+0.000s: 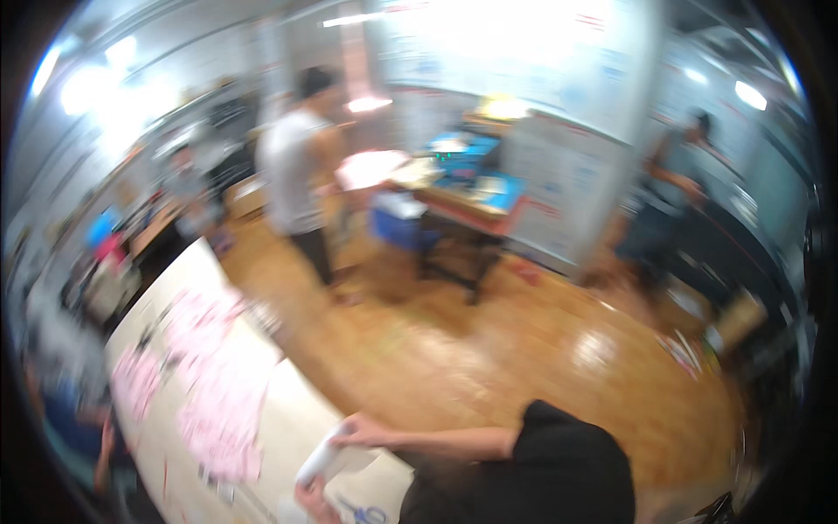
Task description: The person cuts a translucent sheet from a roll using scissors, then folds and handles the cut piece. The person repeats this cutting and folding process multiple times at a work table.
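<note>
Spanning a white roll [319, 459] at the near edge of the table, the person's two hands are taking one end each. The right hand [365, 431] is closing its fingers around the far end, while the left hand [316, 501] is grasping the near end, partly cut off by the lower edge of the view. This two-ended hold is probably steadying the roll, which is slanting across the picture; whether it is touching the table below, I cannot tell.

Just beside the left hand, blue-handled scissors [360, 513] are lying on the table, perhaps for being within easy reach. Farther left, pink pieces [223, 410] are spreading over the pale table [301, 397] in loose groups, seemingly leaving the near corner free for the roll. Small dark items [209, 476] are lying at the pink pieces' near edge, too blurred for naming.

Beyond the table, a co-worker in a white sleeveless top [290, 166] is standing by a blue-topped workbench [502, 194], with a blue bin [393, 225] sitting near its left side. Another person [676, 175] is working or standing at the right, too blurred to tell. Brown flooring [436, 375] is stretching between them.
</note>
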`<state>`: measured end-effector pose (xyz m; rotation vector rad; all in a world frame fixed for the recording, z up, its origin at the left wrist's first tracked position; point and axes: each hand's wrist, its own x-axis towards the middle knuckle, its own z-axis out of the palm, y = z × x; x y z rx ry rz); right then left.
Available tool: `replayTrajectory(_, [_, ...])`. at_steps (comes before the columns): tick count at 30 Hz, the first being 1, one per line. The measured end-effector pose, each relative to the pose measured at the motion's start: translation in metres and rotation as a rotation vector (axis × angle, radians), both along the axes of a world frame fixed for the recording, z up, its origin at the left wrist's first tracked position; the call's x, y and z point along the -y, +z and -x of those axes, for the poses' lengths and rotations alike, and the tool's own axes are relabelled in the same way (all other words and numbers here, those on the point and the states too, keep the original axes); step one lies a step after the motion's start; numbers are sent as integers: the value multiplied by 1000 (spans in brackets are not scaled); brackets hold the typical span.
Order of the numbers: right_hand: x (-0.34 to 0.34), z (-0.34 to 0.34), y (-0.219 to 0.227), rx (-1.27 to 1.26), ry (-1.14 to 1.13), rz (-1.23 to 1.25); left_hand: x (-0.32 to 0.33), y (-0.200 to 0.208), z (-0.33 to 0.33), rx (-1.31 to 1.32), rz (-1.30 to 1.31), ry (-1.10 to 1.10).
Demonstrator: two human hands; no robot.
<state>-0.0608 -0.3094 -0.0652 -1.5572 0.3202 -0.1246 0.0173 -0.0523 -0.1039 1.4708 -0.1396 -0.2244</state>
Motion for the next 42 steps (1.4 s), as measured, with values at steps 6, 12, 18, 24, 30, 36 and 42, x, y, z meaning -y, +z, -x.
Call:
replayTrajectory(6, [6, -9, -19, -34, 63, -146, 3, 24, 6, -51, -11, -21])
replayTrajectory(12, [-3, -20, -25, -56, 161, -161, -10, 25, 4, -157, 98, 57])
replayTrajectory(18, [-15, -24, 2, -32, 209, -148, -24, 14, -6, -116, 81, 79])
replayTrajectory(24, [-21, -35, -7, -133, 90, -134, -27, 27, -7, -53, 27, 32])
replayTrajectory(30, [-26, -37, -15, -61, 149, -162, -32, 35, -4, -59, 55, 17])
replayTrajectory(36, [-29, -43, -3, -42, 215, -150, -40, 36, -13, -91, 108, 10])
replayTrajectory(42, [-39, -54, 17, -53, 267, -147, -48, 51, -15, -86, 77, 90])
